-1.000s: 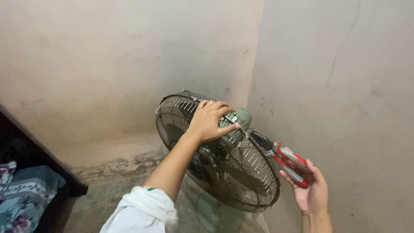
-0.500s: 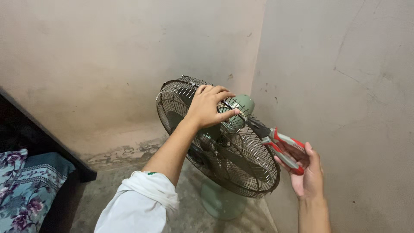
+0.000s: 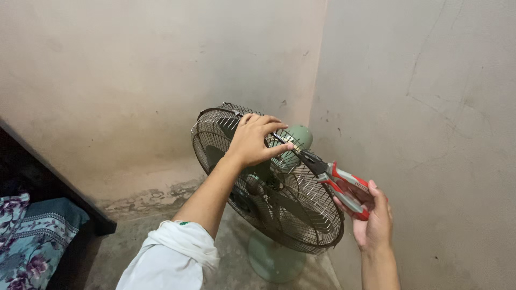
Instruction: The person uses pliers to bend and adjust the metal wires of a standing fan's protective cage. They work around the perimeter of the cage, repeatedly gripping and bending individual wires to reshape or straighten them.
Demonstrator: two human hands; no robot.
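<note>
Corner view, read left to right. A bed [image 3: 37, 236] with patterned cloth lies at the far left, well apart from the work. My left hand [image 3: 252, 142], reaching out of a rolled white sleeve [image 3: 172, 258], is spread flat with fingers closed over the upper rim of the fan [image 3: 269, 188], pressing on the wire grille [image 3: 306, 215] where the pliers' tip meets it; it steadies the guard and grips no separate thing that I can see. The fan stands on its round green base [image 3: 274, 263] on the floor, in the corner between the two walls, tilted toward me. My right hand [image 3: 371, 215] is wrapped around the red handles of the pliers [image 3: 328, 174], whose dark nose points up-left to the rim just beside my left fingertips. Risks, as I judge them: the nose could slip off the thin wire and nip those fingertips, being so close; a hard twist could bend the grille; sideways force could rock the fan on its base against the wall [image 3: 430, 107].
</note>
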